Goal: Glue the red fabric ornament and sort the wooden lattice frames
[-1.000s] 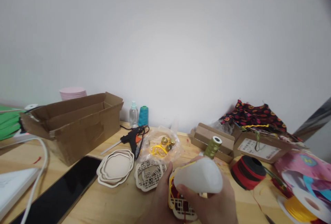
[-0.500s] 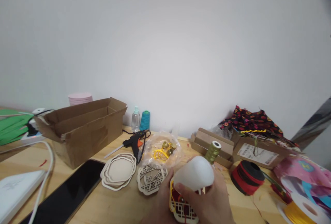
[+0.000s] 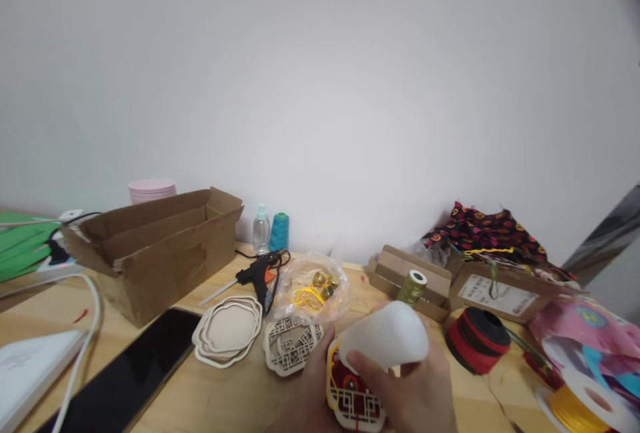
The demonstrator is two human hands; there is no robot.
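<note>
My right hand is closed around a smooth white bottle, which is tilted with its rounded base toward the upper right. The bottle's other end points down at a wooden lattice ornament with a red centre and a yellow cord along its left edge. My left hand grips that ornament by its left side, the fingers partly hidden. Just left of it lie several wooden lattice cutouts, with a stack of plain scalloped wooden frames farther left.
A black glue gun and a clear bag with golden bells lie behind. On the left are a phone and a long cardboard box. Thread spools, an olive spool and a yellow ribbon reel stand right.
My right hand has shifted slightly right, and the white bottle leans farther to the right. More of the ornament's red centre shows. My left hand stays on the ornament.
</note>
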